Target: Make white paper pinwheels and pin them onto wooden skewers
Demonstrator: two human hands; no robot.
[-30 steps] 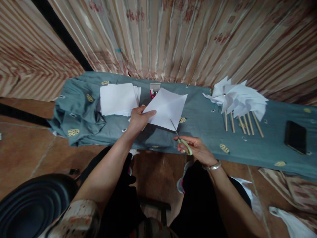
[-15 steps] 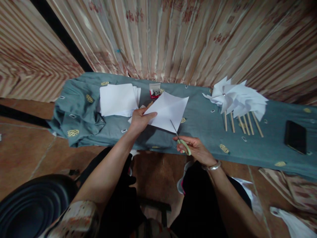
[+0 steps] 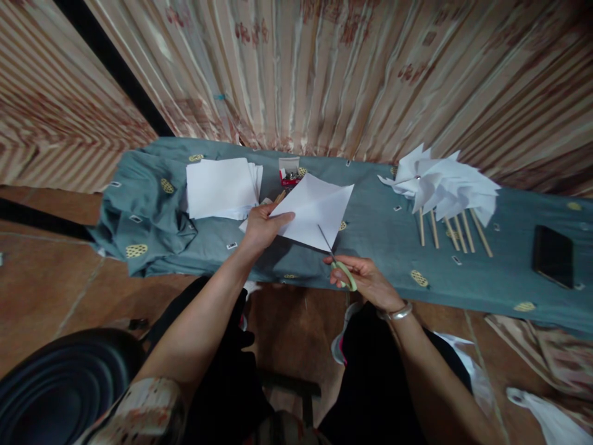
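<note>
My left hand (image 3: 265,225) pinches a white sheet of paper (image 3: 311,209) by its left corner, thumb on top. The sheet is held above the cloth-covered table, one corner pointing toward my right hand (image 3: 364,277). That hand is closed round the green handles of a pair of scissors (image 3: 345,276). The scissors' blades reach over the near right corner of the sheet; whether the lower blade lies beneath the paper is hidden. Behind my left hand, a bit of wooden stick and some paper show partly.
A stack of white paper (image 3: 218,186) lies on the left of the table (image 3: 380,247). Beyond the held sheet sits a small red box of metal pins (image 3: 290,176). Several paper pinwheels (image 3: 456,185) on wooden sticks and a black phone (image 3: 553,256) lie to the right. A black stool (image 3: 65,389) stands lower left.
Almost nothing differs. Both hands, the sheet and the scissors keep nearly the same place; the view has shifted very slightly.
</note>
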